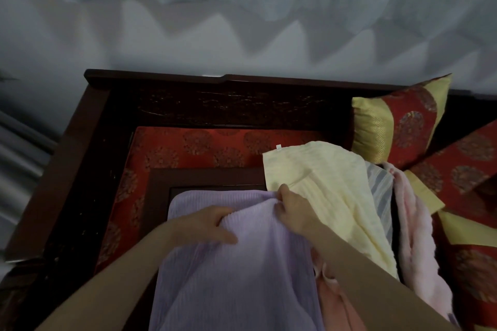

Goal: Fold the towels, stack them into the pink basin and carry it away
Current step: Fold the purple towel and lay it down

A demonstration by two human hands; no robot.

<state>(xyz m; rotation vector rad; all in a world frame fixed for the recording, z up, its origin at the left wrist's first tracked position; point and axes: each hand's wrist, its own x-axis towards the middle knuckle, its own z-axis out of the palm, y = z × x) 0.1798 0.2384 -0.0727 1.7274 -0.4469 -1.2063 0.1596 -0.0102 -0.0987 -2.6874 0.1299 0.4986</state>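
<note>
Closest to the camera is the lilac towel point(228, 277). It's draped from the bottom edge up over a low dark wooden table point(204, 176), and its far end is bunched up into a ridge between the two hands.

Far left is the dark carved wooden frame point(88, 158) of a bench, with a red patterned seat pad point(188, 146) inside it that the little table sits on.

The left hand point(212, 226) is on the lilac towel with its fingers curled into the raised fold, so it's gripping a handful of cloth. The right hand point(295, 209) is just beside it, pinching the same ridge from the other side, thumb and fingers closed on the fabric.

Under the right forearm a peach-coloured towel point(336, 306) pokes out, touching the lilac one's right edge. Next over is a pale yellow towel point(338, 196) lying loose and crumpled, with a small white tag point(279, 146) at its far corner. A white-and-grey striped towel point(379, 191) peeks out from under its right side. Then there's a fluffy pink towel point(414, 239) heaped against that one.

Right of the pile, a red-and-gold cushion point(398, 121) leans on the bench back, and more cushions in the same fabric point(462, 166) lie beside it. A white curtain point(242, 8) fills the background.
</note>
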